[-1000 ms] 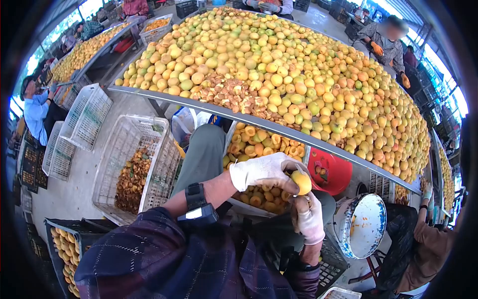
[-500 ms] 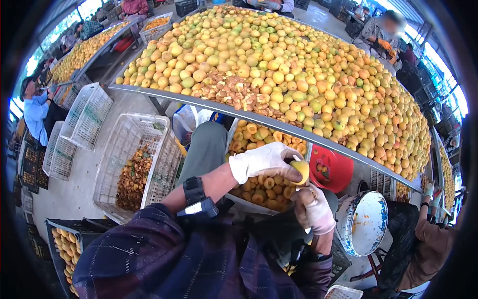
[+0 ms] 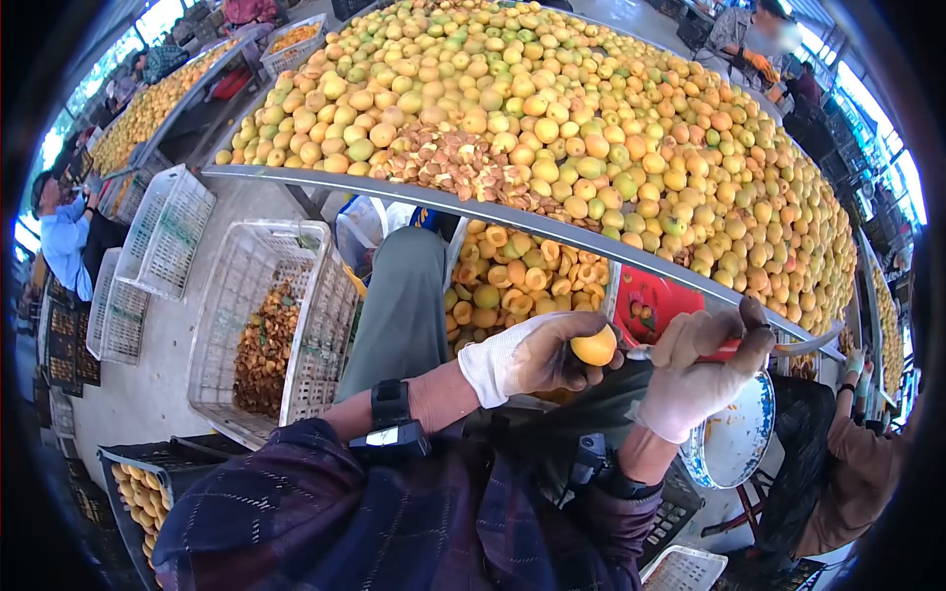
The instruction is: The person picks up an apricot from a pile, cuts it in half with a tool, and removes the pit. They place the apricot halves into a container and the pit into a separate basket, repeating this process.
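Note:
My left hand (image 3: 527, 357), in a white glove with dark stained fingers, is closed around a yellow-orange apricot (image 3: 594, 347). Gripped in my right hand (image 3: 690, 384), gloved the same way, is a curved-bladed knife (image 3: 810, 345) with a red handle. Its blade points right, away from the fruit, and a short metal end sticks out on the left near the apricot. Below the hands stands a crate of halved apricots (image 3: 527, 266), partly covered by my left hand and forearm. A heap of whole apricots (image 3: 591, 128) covers the table ahead, with a patch of brown pits (image 3: 453, 163) near its edge.
The metal table edge (image 3: 473, 205) runs just beyond my hands. A red basin (image 3: 655, 300) and a paint-worn white bucket (image 3: 729, 443) stand at right. At left, a white crate (image 3: 296, 345) holds brown pits. A co-worker in brown (image 3: 852, 463) sits close on the right.
My hands have moved apart: the right one went right and up, and its knife now shows with the blade pointing right. The left hand has turned, still holding an apricot.

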A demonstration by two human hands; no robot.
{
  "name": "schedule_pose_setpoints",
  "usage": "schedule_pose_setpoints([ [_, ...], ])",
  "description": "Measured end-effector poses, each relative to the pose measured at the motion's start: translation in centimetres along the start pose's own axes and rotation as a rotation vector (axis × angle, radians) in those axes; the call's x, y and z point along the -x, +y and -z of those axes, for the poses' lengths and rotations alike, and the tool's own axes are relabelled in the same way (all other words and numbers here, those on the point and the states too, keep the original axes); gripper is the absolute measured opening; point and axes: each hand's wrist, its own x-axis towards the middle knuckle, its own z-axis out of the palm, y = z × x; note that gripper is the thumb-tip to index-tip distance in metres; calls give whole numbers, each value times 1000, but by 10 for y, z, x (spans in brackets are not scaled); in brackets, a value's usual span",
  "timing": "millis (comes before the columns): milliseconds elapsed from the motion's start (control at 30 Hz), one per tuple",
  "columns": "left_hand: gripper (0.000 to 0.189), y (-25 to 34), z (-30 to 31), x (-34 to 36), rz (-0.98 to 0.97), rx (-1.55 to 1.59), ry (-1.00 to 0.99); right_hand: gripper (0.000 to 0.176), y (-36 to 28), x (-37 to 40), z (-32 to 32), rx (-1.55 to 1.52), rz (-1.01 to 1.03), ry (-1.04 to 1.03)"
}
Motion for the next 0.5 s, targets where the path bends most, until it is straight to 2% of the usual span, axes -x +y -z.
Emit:
schedule_pose_setpoints([
  [133, 38, -8, 1, -5, 30, 82, 39, 47, 16, 1, 4, 106, 88, -96],
  [233, 36, -9, 1, -10, 53, 181, 45, 48, 23, 6, 0, 118, 109, -48],
  [300, 33, -7, -6, -9, 169, 358, 99, 49, 26, 7, 0, 151, 112, -46],
  [367, 31, -9, -16, -13, 148, 421, 154, 49, 33, 8, 3, 180, 115, -45],
  [433, 30, -12, -17, -16, 124, 484, 205, 43, 38, 8, 6, 127, -85, 2],
  [500, 29, -14, -12, -18, 65, 428, 243, 39, 37, 6, 4, 69, -136, 30],
])
